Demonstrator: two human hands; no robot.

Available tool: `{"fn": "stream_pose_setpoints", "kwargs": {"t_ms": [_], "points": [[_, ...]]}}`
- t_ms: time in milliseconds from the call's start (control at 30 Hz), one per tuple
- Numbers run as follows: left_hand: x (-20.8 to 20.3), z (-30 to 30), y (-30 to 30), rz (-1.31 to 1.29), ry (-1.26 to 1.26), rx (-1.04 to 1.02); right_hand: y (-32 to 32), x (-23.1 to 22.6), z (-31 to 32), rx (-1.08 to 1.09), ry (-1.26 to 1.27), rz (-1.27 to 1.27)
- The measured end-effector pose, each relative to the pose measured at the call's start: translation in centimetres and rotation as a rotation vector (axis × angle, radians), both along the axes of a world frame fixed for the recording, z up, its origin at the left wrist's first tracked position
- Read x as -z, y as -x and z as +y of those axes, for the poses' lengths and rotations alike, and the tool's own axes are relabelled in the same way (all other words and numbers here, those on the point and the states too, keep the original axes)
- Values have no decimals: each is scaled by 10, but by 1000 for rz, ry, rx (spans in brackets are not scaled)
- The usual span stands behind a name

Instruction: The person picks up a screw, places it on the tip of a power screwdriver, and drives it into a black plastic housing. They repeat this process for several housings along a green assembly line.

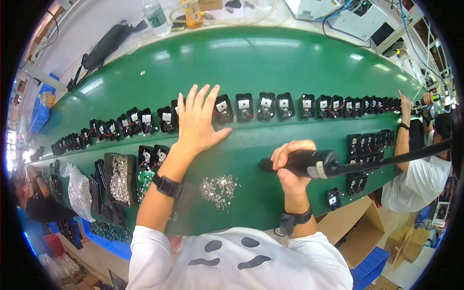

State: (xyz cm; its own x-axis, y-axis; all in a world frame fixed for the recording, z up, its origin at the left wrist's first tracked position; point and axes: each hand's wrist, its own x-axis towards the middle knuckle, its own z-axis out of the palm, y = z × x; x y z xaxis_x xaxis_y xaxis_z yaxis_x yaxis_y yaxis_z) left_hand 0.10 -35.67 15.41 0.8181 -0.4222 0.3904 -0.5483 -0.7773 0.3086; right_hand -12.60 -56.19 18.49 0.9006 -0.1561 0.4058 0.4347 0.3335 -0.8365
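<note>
My left hand (pixel 197 121) is open, its fingers spread and pointing away from me. It reaches over a row of small black housings (pixel 244 108) and partly covers one beside its fingers; whether it touches that one I cannot tell. Each housing holds a white square part, and red wires show in some. My right hand (pixel 291 180) is wrapped around a black electric screwdriver (pixel 316 163), whose thick cable (pixel 386 163) runs off to the right. The tool lies nearly level, its tip toward the left. Between my forearms is a loose pile of small silvery screws (pixel 218 191).
At left are a dark tray of metal parts (pixel 120 181), green circuit boards (pixel 143 181) and a clear plastic bag (pixel 79 191). More black housings (pixel 365 150) stand at right, near a cardboard box (pixel 360 229). A person's arm (pixel 405 130) reaches the row's right end; another person sits left.
</note>
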Motion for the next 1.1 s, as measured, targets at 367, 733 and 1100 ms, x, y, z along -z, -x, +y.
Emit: {"fn": "stream_pose_setpoints", "kwargs": {"t_ms": [367, 733, 1100], "points": [[-10, 36, 153, 364, -36, 123, -7, -5, -2, 70, 46, 2], [21, 17, 148, 232, 273, 107, 26, -18, 19, 78, 298, -76], [16, 31, 151, 1003, 1334, -64, 24, -61, 54, -141, 125, -223]]}}
